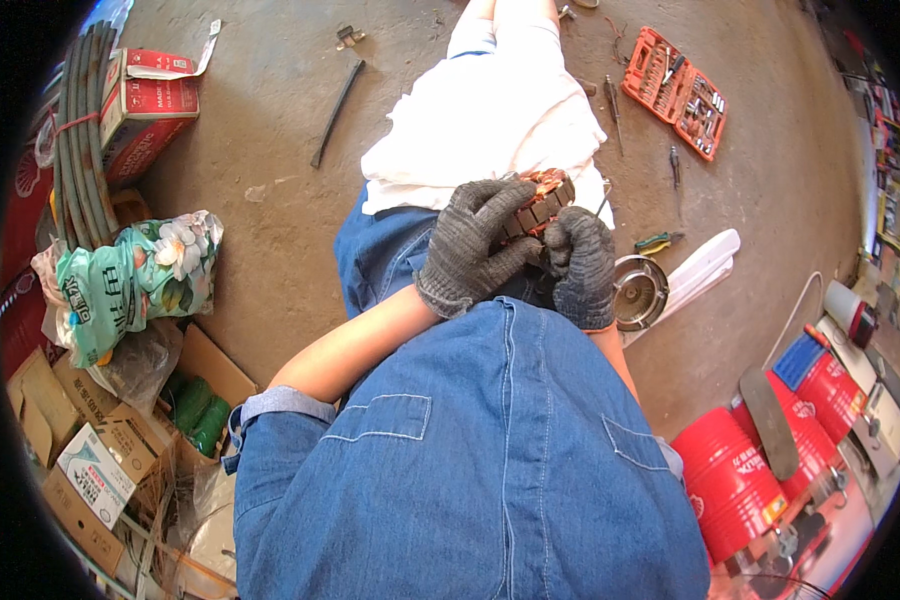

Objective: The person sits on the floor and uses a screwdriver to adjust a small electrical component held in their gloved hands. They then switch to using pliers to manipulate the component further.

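Observation:
In my lap, over a white cloth (470,130), lies a motor core with copper windings (540,210), dark metal segments round its side and bare copper on top. My left hand (477,245), in a dark grey knitted glove, is closed round its left side, thumb along the near edge. Pressed against the near right side is my right hand (582,262), gloved alike, fingers curled in; what they pinch is hidden. A thin dark rod (605,197) shows just beyond it. By my right wrist lies a round metal motor housing (640,292).
Right floor: green-handled pliers (658,242), white long panels (698,270), an orange socket set case (675,92), screwdriver-like tools (613,112). Red drums (728,480) stand near right. Left: coiled hoses (85,130), a red box (150,110), a green bag (135,285), cardboard boxes (100,420). A black strip (337,113) lies ahead.

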Demonstrator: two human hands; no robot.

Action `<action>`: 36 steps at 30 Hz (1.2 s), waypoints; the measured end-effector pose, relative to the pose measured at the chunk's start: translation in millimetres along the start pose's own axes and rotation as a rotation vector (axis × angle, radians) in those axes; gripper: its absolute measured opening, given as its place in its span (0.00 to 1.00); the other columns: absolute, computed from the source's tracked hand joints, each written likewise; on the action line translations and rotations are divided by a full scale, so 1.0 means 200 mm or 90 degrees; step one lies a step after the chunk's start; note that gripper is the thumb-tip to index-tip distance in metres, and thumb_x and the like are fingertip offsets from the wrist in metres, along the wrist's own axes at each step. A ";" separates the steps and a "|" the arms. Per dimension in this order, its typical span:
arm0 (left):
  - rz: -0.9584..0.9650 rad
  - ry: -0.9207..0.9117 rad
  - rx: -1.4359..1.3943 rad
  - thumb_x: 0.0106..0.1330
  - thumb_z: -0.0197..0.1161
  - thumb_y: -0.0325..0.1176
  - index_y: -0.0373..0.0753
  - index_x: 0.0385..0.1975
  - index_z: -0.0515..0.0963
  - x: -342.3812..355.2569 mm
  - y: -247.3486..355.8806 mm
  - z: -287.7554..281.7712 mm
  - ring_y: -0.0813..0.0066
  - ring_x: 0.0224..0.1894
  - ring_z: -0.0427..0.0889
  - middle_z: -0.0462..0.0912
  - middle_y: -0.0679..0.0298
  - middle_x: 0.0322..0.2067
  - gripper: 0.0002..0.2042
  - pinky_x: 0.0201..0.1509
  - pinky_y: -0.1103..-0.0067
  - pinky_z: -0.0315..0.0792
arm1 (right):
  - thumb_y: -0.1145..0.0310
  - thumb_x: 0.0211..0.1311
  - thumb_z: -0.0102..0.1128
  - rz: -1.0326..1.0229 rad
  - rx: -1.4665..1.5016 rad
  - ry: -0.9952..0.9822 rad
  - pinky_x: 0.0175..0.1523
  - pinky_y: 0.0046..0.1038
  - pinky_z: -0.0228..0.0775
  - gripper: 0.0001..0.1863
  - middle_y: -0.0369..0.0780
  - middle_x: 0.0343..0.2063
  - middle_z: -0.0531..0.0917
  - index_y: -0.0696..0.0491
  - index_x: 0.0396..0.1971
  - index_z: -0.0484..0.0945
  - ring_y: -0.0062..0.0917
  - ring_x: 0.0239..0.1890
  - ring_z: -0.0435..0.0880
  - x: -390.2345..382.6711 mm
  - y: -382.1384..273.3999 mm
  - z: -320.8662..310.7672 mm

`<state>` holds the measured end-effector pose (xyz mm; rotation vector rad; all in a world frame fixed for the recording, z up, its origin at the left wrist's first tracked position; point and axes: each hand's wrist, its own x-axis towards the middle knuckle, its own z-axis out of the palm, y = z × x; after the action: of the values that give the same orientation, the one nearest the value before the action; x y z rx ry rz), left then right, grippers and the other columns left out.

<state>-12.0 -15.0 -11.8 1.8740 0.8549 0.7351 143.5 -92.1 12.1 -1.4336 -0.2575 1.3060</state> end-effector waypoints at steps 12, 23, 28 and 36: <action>0.008 0.069 -0.032 0.49 0.76 0.38 0.41 0.54 0.78 0.02 -0.02 0.00 0.56 0.47 0.78 0.81 0.53 0.44 0.29 0.52 0.66 0.74 | 0.61 0.69 0.57 -0.013 0.041 0.098 0.17 0.15 0.51 0.12 0.28 0.16 0.69 0.55 0.33 0.78 0.09 0.13 0.61 0.04 -0.16 -0.08; -0.036 0.085 -0.110 0.51 0.75 0.34 0.41 0.53 0.78 0.01 -0.01 0.01 0.57 0.47 0.78 0.79 0.55 0.45 0.26 0.52 0.67 0.75 | 0.80 0.62 0.62 -0.138 -0.161 -0.001 0.40 0.16 0.71 0.16 0.29 0.30 0.76 0.55 0.50 0.77 0.10 0.33 0.74 -0.04 -0.07 0.04; -0.029 0.074 -0.037 0.54 0.74 0.32 0.39 0.53 0.77 0.01 0.00 -0.01 0.61 0.49 0.78 0.77 0.56 0.47 0.24 0.53 0.71 0.75 | 0.77 0.63 0.64 -0.100 -0.131 0.030 0.38 0.17 0.74 0.12 0.32 0.32 0.80 0.55 0.46 0.78 0.11 0.33 0.77 -0.04 -0.06 0.11; 0.008 0.117 -0.033 0.54 0.73 0.29 0.40 0.43 0.81 0.02 -0.01 -0.02 0.62 0.47 0.80 0.78 0.57 0.46 0.16 0.50 0.72 0.77 | 0.75 0.63 0.65 -0.169 -0.276 0.011 0.38 0.20 0.76 0.05 0.35 0.30 0.83 0.57 0.37 0.80 0.14 0.33 0.80 0.02 -0.06 0.12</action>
<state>-13.6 -9.6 -10.7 1.7875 0.9299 0.9394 132.5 -72.3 25.7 -1.7020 -0.7291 1.0571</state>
